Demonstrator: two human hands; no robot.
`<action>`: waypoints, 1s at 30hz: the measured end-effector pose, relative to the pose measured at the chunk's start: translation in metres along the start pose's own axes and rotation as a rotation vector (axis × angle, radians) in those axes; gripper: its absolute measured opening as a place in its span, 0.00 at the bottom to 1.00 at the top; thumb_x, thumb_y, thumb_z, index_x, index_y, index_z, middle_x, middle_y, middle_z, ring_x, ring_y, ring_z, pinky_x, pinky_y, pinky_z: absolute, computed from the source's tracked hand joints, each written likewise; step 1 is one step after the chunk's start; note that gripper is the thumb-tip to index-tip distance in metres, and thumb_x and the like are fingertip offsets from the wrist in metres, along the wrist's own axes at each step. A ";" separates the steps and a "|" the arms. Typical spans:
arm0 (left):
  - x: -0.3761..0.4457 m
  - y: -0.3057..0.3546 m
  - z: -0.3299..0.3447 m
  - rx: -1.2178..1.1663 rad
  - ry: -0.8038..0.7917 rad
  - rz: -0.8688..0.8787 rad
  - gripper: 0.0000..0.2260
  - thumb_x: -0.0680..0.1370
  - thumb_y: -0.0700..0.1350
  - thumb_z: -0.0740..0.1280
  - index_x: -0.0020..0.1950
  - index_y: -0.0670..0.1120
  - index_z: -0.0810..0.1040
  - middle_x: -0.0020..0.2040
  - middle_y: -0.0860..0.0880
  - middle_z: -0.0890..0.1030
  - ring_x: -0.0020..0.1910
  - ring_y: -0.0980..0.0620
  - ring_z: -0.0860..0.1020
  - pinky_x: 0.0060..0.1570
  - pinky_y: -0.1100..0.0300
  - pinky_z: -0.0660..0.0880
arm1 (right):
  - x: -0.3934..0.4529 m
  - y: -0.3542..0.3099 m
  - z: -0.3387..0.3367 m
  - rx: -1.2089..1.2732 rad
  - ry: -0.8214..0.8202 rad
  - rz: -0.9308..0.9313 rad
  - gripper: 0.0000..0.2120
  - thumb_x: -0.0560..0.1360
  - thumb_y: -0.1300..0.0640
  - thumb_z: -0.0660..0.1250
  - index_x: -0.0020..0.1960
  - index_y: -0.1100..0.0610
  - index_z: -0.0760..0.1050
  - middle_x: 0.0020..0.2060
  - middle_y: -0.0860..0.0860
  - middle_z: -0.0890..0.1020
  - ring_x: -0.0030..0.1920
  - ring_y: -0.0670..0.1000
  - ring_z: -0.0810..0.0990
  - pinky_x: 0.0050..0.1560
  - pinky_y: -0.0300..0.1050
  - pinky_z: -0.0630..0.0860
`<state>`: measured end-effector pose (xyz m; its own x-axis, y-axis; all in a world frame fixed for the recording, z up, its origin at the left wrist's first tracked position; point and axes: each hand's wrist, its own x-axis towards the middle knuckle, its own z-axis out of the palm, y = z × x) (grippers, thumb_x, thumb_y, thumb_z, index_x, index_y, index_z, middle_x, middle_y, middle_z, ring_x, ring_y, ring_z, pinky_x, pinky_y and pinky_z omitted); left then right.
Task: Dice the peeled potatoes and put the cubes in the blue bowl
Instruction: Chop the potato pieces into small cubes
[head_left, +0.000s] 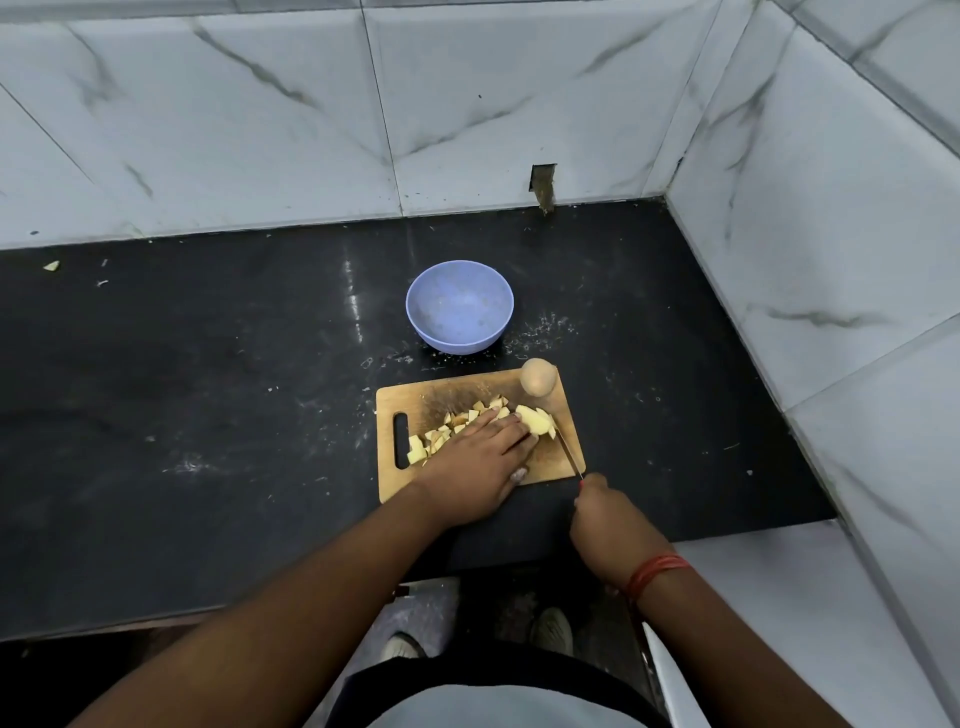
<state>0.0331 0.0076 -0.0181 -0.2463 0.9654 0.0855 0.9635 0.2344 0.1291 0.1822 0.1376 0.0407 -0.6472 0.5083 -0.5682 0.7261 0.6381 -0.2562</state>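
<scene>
Right hand (597, 506), lower centre, grips a knife (569, 453); left hand (480, 457) presses flat on potato pieces (535, 420) on the cutting board (550, 467), blue bowl (460, 306) above.

a potato piece (535, 420) is pinned on the wooden cutting board (563, 415) by the left hand (480, 462), while a knife (569, 452) is gripped by the right hand (605, 514). cut cubes (441, 434) are heaped left; the blue bowl (460, 306) is set behind, a whole potato (537, 378) at the board's corner.
</scene>
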 end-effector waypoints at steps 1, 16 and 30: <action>0.001 0.000 0.000 0.001 0.004 -0.003 0.23 0.85 0.52 0.54 0.78 0.44 0.66 0.75 0.44 0.69 0.77 0.46 0.63 0.79 0.51 0.46 | 0.000 0.001 -0.002 -0.007 -0.016 0.001 0.09 0.80 0.61 0.57 0.59 0.60 0.66 0.49 0.58 0.80 0.48 0.55 0.81 0.49 0.49 0.78; 0.002 -0.005 -0.003 0.056 0.012 -0.027 0.23 0.85 0.54 0.55 0.75 0.44 0.69 0.75 0.44 0.69 0.78 0.46 0.61 0.79 0.48 0.46 | -0.005 0.000 -0.016 -0.019 -0.097 -0.007 0.09 0.81 0.59 0.54 0.60 0.59 0.66 0.50 0.58 0.79 0.48 0.55 0.80 0.47 0.48 0.76; -0.002 -0.001 0.003 -0.023 0.049 -0.021 0.23 0.84 0.53 0.56 0.76 0.42 0.70 0.74 0.44 0.71 0.78 0.46 0.62 0.79 0.50 0.43 | 0.008 -0.049 -0.021 0.003 -0.078 0.088 0.16 0.79 0.65 0.57 0.66 0.62 0.63 0.58 0.60 0.76 0.55 0.60 0.79 0.48 0.52 0.79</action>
<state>0.0331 0.0058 -0.0214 -0.2716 0.9535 0.1306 0.9556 0.2511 0.1539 0.1366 0.1229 0.0646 -0.5607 0.5154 -0.6480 0.7802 0.5909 -0.2052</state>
